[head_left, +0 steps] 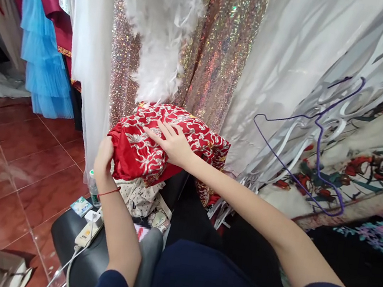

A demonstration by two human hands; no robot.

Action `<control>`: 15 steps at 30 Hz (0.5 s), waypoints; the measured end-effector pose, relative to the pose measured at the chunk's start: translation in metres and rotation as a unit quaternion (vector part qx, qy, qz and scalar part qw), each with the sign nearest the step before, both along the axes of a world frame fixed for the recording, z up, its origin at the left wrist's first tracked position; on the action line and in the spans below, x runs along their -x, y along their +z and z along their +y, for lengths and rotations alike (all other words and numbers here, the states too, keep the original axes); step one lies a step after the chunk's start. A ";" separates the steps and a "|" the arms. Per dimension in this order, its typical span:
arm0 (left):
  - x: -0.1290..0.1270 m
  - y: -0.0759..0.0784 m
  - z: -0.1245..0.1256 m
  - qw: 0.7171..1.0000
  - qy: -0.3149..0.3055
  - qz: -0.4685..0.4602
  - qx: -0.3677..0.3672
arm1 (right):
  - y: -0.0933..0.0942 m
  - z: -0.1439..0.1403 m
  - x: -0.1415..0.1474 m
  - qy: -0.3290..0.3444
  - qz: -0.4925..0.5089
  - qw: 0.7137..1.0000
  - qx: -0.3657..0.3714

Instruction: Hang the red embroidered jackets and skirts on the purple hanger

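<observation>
Although the red embroidered garment (146, 155) is laid over a dotted cloth (139, 196), folds seem left unflattened; it is touched by the right hand (175, 147), fingers spread; whether its edge is pinched by the left hand (104, 154) cannot be told.

navy short-sleeved top (220, 284), thin red cord (110, 192) around left wrist (103, 180)

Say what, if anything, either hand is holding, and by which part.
The left hand appears to hold the red patterned cloth by its plain red edge, fingertips hidden; the right hand lies spread on its patterned top, not gripping.
</observation>
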State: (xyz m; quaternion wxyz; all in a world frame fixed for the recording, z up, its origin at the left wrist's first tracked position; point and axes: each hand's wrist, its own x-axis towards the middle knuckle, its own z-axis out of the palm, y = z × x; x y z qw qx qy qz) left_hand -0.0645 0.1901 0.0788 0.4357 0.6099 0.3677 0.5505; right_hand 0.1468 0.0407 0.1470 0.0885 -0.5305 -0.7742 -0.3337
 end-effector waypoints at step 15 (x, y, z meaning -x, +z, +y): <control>-0.043 0.059 -0.096 0.993 -0.046 -0.079 -0.071 | 0.091 -0.031 -0.056 0.007 0.289 0.942 -0.169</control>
